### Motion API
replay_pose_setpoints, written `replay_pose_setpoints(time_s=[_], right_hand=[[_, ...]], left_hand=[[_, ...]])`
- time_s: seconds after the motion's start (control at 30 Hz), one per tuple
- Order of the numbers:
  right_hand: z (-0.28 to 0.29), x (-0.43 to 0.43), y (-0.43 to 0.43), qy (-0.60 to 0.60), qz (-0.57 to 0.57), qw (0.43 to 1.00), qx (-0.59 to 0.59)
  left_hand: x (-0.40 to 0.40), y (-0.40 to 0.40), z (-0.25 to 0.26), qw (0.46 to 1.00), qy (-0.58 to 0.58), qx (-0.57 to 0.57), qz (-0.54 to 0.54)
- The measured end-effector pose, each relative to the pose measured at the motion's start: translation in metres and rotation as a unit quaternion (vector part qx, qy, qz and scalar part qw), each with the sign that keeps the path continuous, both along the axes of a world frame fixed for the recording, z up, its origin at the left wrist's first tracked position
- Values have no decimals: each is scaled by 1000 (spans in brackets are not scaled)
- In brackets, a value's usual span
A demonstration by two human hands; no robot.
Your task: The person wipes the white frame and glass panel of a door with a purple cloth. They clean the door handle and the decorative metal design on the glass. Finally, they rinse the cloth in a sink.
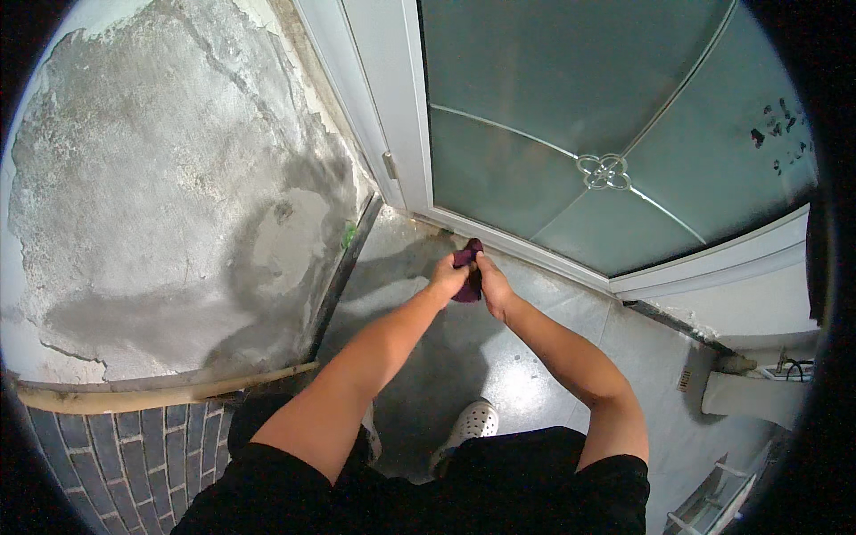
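A dark purple cloth (468, 289), bunched up, is held between my two hands in front of me. My left hand (447, 278) grips its left side, and my right hand (493, 281) has the right side, thumb near the top. Part of the cloth sticks out above the fingers and part hangs below them. Just beyond the hands is the bottom rail of a white-framed door (521, 244) with frosted glass panels (508, 160). Grey floor tiles (428, 334) lie beneath my arms.
At left, a wall with peeling plaster (167, 167) meets a dark baseboard (341, 281). Grey brick-pattern tiles (134, 455) are at lower left. A floor drain (683, 380), a white basin-like fixture (749, 394) and a metal rack (719, 498) stand at right. My white perforated clog (478, 420) rests on the floor.
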State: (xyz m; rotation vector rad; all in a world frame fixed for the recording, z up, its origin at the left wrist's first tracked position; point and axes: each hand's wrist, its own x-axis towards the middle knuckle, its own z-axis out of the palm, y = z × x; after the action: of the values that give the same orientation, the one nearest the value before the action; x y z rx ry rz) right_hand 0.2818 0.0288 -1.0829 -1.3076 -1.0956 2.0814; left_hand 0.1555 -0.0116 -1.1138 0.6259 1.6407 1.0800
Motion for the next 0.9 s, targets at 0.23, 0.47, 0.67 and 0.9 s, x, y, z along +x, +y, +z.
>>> replay_pose_setpoints(time_s=[0.23,0.47,0.67,0.9], right_hand=[[-14,45,14,-75,136,985,-75],[-29,71,9,-108,84,984,-110],[-52,108,4,-111,64,982,-139],[-53,116,0,-97,45,985,-137]], left_hand=[[-141,53,-20,900,292,97,308],[-202,96,-46,864,338,131,350],[-117,93,-66,915,328,102,210],[15,115,-83,975,78,-68,195]])
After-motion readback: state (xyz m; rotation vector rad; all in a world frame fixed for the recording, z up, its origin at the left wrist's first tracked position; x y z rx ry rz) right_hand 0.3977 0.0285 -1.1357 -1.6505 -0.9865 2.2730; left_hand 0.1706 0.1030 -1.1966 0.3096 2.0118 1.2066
